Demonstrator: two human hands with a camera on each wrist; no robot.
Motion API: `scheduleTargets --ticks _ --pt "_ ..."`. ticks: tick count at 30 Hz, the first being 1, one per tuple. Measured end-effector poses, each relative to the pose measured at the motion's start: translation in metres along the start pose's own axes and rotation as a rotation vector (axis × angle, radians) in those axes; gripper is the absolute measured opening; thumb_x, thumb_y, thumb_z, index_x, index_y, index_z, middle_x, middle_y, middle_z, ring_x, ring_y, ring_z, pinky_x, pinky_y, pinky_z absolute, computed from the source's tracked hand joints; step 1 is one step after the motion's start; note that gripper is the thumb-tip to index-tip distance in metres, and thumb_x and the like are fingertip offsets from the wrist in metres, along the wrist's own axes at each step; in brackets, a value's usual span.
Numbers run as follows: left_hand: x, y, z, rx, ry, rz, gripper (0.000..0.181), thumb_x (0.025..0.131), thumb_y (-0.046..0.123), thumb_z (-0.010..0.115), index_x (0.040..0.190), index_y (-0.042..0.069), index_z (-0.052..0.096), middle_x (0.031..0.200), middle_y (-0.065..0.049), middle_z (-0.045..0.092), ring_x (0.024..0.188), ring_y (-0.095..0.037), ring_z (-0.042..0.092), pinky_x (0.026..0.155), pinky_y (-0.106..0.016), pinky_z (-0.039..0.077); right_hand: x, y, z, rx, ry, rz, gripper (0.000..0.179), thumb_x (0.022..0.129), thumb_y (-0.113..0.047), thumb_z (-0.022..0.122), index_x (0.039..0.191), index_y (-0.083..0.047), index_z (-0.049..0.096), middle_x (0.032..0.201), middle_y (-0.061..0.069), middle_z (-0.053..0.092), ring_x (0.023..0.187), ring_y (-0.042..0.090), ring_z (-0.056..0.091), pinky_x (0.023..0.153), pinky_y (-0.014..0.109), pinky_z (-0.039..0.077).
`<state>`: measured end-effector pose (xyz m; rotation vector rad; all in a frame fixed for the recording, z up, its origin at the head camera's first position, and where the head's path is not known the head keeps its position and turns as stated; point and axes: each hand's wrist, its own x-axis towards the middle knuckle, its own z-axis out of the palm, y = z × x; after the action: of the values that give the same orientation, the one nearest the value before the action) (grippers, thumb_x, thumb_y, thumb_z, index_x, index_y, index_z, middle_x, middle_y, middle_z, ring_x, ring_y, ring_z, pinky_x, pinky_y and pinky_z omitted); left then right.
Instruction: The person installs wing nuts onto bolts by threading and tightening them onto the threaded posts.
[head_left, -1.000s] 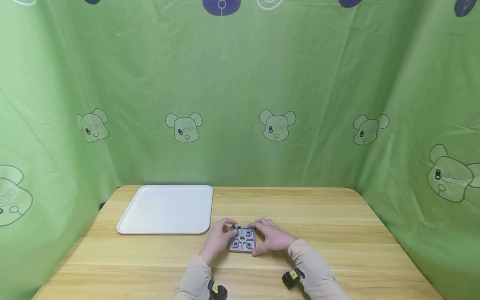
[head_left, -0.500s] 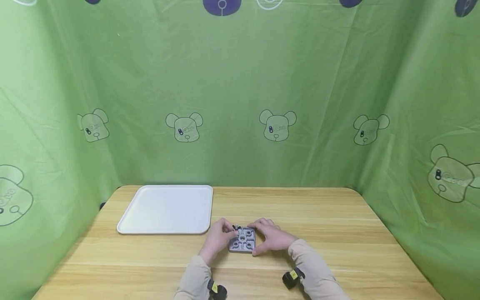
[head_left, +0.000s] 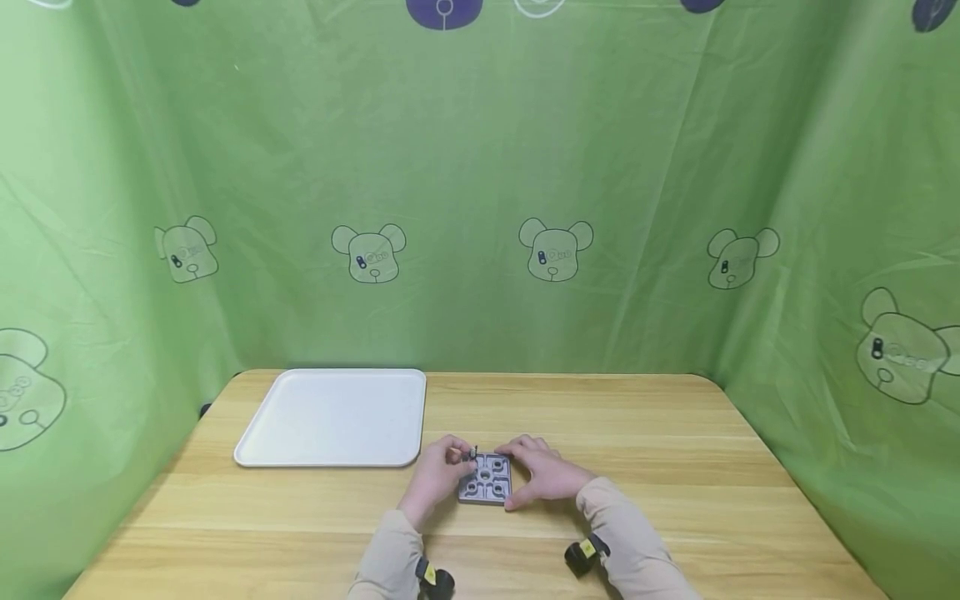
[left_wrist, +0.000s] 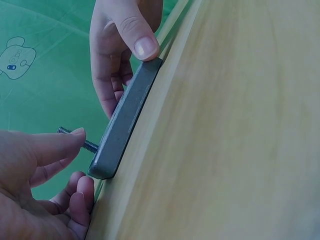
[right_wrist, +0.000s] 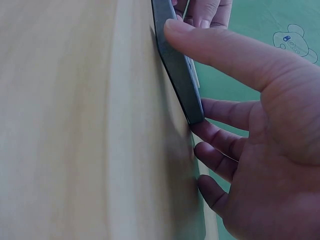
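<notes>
A square grey metal plate [head_left: 484, 493] with several round holes and raised ribs lies flat on the table in front of me. From its far left corner a threaded bolt [left_wrist: 90, 146] stands up; a small dark part [head_left: 473, 452] shows at its top. My left hand [head_left: 435, 477] pinches the bolt between thumb and forefinger, its other fingers curled beside the plate's edge. With thumb on the near edge and fingers at the far edge, my right hand [head_left: 549, 477] grips the plate's right side. The left fingertips partly hide the bolt and that corner's hole.
A white tray [head_left: 330, 417] lies at the back left of the wooden table [head_left: 675, 483]. Green curtains [head_left: 465, 167] printed with bear heads hang behind the table and along both sides.
The dark part at the bolt's top has turned between the left thumb and forefinger, which shifted slightly. The right hand and plate have stayed in place.
</notes>
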<state>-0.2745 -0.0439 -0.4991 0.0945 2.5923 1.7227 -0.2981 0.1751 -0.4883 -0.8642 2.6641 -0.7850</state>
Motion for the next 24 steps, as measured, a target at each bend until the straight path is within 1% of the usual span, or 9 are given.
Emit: scheduleTargets --ticks 5,14,19,24 --pt "0.0004 0.0009 -0.0007 0.012 -0.002 0.006 0.022 0.084 0.008 0.070 0.106 0.007 0.067 0.087 -0.007 0.058 0.079 -0.017 0.051 0.068 -0.027 0.042 0.0007 0.0005 0.0003 -0.007 0.002 -0.001 0.089 0.066 -0.044 0.083 0.140 -0.009 0.047 0.134 0.010 0.049 0.123 0.029 0.042 0.102 0.061 0.033" --pt "-0.0004 0.0015 -0.0016 0.039 -0.017 0.046 0.021 0.087 0.007 0.067 0.108 0.006 0.067 0.087 -0.008 0.059 0.080 -0.017 0.052 0.069 -0.029 0.041 0.0006 -0.0002 -0.0006 -0.007 0.002 0.002 0.089 0.067 -0.044 0.083 0.140 -0.009 0.047 0.135 0.011 0.049 0.123 0.029 0.043 0.103 0.062 0.033" --pt "0.0004 0.0013 -0.0012 0.056 -0.015 0.048 0.021 0.088 0.007 0.066 0.108 0.007 0.068 0.088 -0.008 0.060 0.081 -0.018 0.053 0.070 -0.029 0.042 0.0007 0.0005 -0.0003 -0.010 0.003 0.004 0.089 0.066 -0.045 0.083 0.140 -0.010 0.047 0.135 0.011 0.049 0.123 0.030 0.043 0.103 0.063 0.033" --pt "0.0008 0.0002 -0.0002 0.053 -0.013 0.045 0.021 0.087 0.007 0.066 0.109 0.007 0.067 0.087 -0.007 0.060 0.081 -0.017 0.052 0.070 -0.029 0.042 0.0008 0.0014 0.0000 -0.018 0.005 0.001 0.090 0.066 -0.045 0.083 0.140 -0.010 0.047 0.135 0.010 0.049 0.123 0.030 0.043 0.103 0.062 0.033"
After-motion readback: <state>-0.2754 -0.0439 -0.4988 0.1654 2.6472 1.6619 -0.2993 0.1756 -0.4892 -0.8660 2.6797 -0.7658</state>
